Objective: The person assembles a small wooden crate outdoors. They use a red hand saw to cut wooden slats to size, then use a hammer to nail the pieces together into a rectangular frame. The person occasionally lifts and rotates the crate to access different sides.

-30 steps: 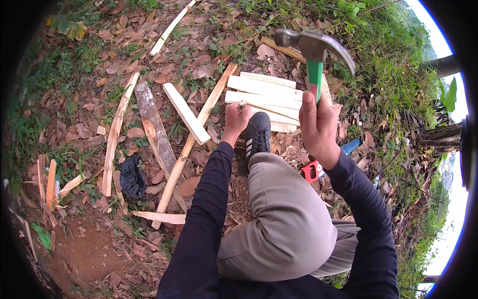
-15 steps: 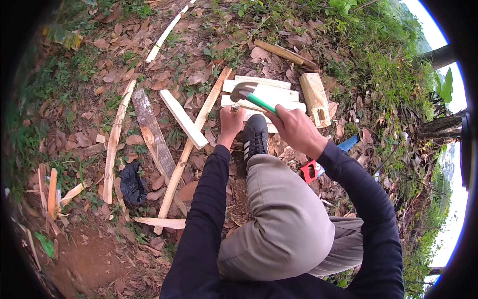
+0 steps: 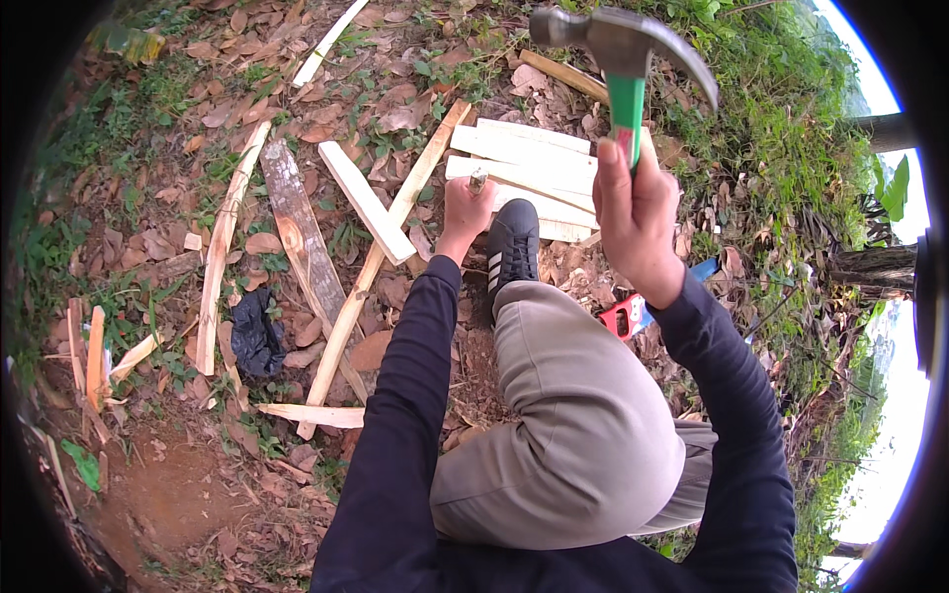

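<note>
My right hand (image 3: 641, 212) is raised, closed round the green handle of a claw hammer (image 3: 615, 42), whose metal head is up high. My left hand (image 3: 468, 212) is a closed fist at the left ends of some pale planks (image 3: 529, 148). From the top of this fist pokes the worn, round end of a short rod-like tool (image 3: 478, 180); its lower part is hidden by my fingers. My black shoe (image 3: 514, 242) rests against the near edge of the planks, just right of my left hand.
A red-handled saw (image 3: 623, 316) lies right of my knee. To the left are a pale wooden block (image 3: 366, 203), long wooden strips (image 3: 232, 247), a bark-covered board (image 3: 301, 237) and a black plastic bag (image 3: 257, 331). Dry leaves cover much of the ground.
My right hand has lifted the hammer up and to the right, away from my left fist. My left hand keeps its grip at the planks.
</note>
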`<state>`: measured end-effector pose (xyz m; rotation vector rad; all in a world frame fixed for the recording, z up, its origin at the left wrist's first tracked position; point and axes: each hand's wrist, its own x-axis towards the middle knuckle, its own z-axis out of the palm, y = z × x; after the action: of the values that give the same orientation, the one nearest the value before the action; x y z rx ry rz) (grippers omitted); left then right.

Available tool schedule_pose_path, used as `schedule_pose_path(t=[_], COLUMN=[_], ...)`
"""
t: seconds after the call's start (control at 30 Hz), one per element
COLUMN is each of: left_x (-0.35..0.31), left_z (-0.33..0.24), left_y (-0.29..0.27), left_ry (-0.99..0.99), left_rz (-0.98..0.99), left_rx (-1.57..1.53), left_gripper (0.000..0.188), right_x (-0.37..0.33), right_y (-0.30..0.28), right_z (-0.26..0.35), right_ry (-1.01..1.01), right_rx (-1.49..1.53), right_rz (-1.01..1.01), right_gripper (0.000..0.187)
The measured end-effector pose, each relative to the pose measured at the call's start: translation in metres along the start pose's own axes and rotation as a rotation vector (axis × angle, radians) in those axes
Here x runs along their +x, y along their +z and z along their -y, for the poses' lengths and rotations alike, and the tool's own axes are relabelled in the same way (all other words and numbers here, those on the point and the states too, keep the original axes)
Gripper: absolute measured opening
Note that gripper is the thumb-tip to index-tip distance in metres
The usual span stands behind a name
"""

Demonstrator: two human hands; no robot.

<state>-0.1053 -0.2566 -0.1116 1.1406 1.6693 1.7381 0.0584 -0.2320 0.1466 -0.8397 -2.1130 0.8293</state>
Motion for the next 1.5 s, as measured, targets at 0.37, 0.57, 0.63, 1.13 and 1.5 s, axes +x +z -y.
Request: schedule_pose_path(t=[0.37,0.57,0.63,1.13,1.5], left_x=[-0.003,0.001,0.001,0.002,0.003], left_z=[0.005,0.006,0.006,0.022,0.012], left_y=[-0.001,-0.008,-0.005,-0.001,-0.004], left_ry=[-0.004,-0.003,0.005,-0.024,0.034], left_rz=[0.0,-0.026,0.002,-0.004,-0.069], left_rx=[0.003,-0.004,0.059,0.011,-0.053], left_gripper=[0.028,0.029,0.029,0.02,0.03], right_x=[-0.003,0.026,0.029,-0.029,-0.007], right_y=[0.002,0.006,0.002,0.029,0.029], right_z=[-0.021,-0.025,0.006,-0.09,-0.069], right_ry=[0.014,-0.076,-0.103,-0.119,-0.143], right_rx=[-0.093,-0.277,-0.087,-0.33,-0.456], right_rz=[0.13,0.323,-0.001,0.436,0.521], right_gripper=[0.024,0.031,0.026,0.026,0.036])
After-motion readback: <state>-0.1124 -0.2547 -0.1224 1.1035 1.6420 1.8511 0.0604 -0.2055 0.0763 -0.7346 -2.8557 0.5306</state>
